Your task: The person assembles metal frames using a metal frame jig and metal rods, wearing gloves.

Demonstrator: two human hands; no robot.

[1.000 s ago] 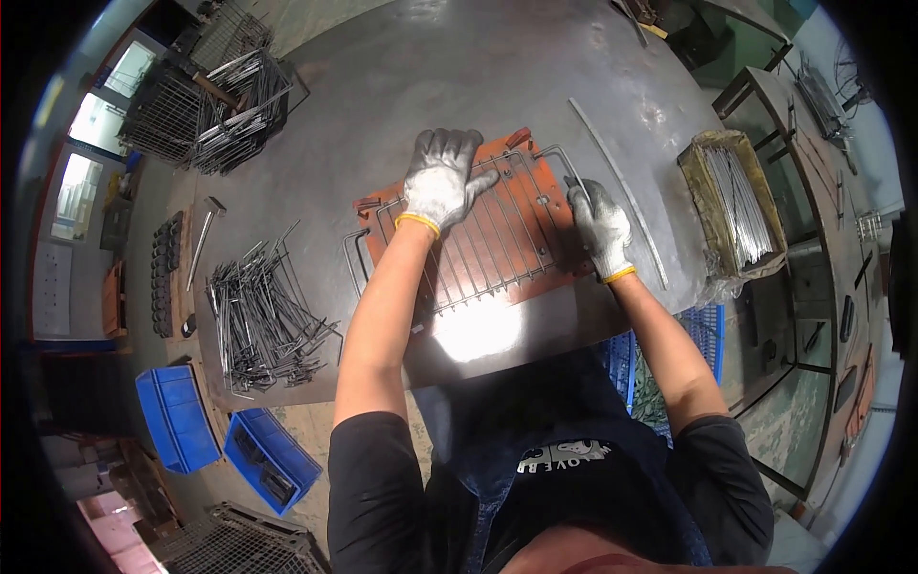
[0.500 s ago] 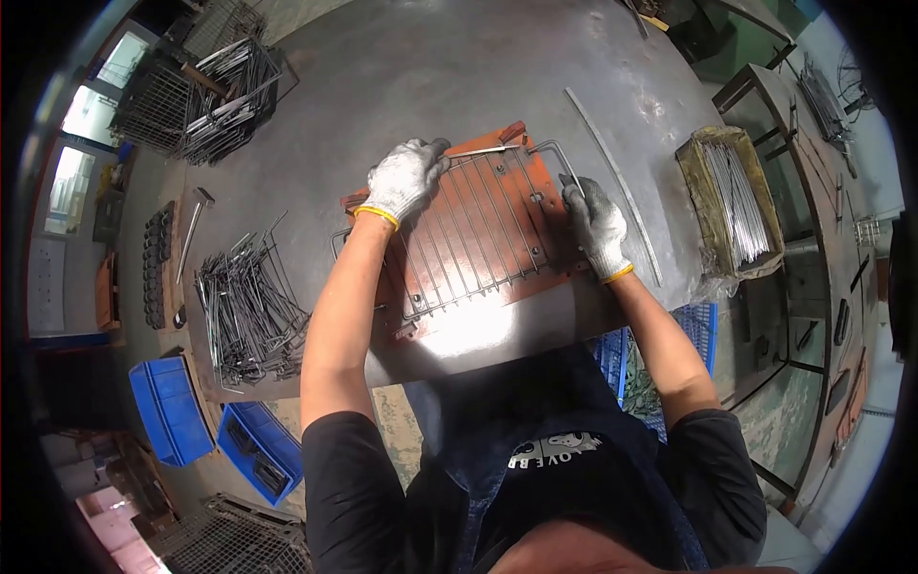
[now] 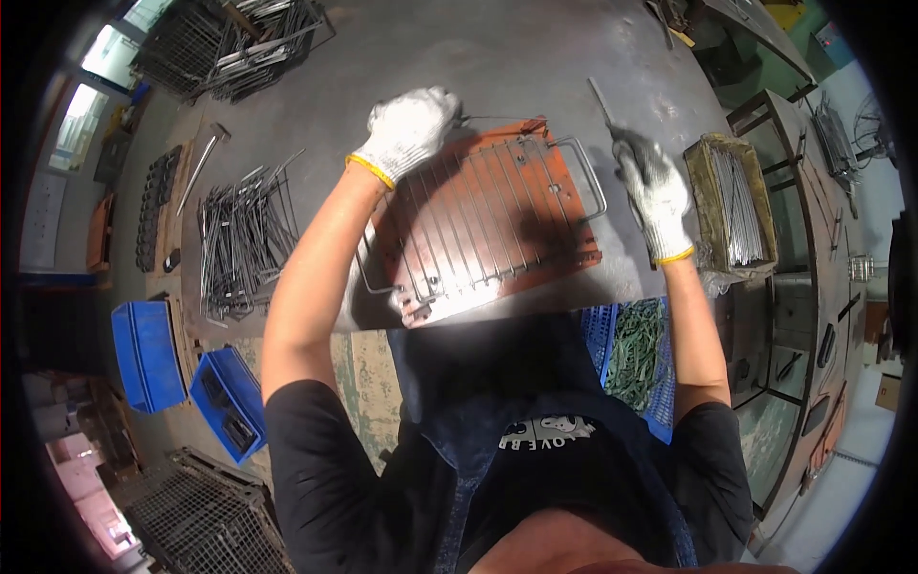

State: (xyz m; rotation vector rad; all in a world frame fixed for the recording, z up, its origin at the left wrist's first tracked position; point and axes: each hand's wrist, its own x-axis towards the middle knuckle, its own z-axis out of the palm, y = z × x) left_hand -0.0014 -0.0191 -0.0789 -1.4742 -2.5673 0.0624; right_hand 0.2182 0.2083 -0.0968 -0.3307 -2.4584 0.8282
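Note:
A wire rack (image 3: 478, 215) of thin parallel rods lies on an orange-red metal jig plate (image 3: 559, 206), with a bent wire loop (image 3: 595, 177) projecting at its right side. At the jig's upper left corner, my left hand (image 3: 411, 129), in a white glove with grey fingertips, is closed. A thin metal rod (image 3: 507, 118) sticks out rightward from it above the jig's far edge. To the right, my gloved right hand (image 3: 655, 187) has its fingers stretched over a flat metal bar (image 3: 600, 100) lying on the table. Hand and wrist hide the rest of that bar.
Left on the metal table (image 3: 488, 48) lies a heap of bent wire pieces (image 3: 244, 244), with a hammer (image 3: 203, 167) beyond. More wire parts (image 3: 263, 53) lie far left. A box of straight rods (image 3: 734, 206) stands right. Blue bins (image 3: 148, 354) sit below left; a blue crate (image 3: 598, 340) is below right.
My right hand has left the wire loop and moved right to the flat bar. My left hand has risen slightly with the rod. The whole view has shifted.

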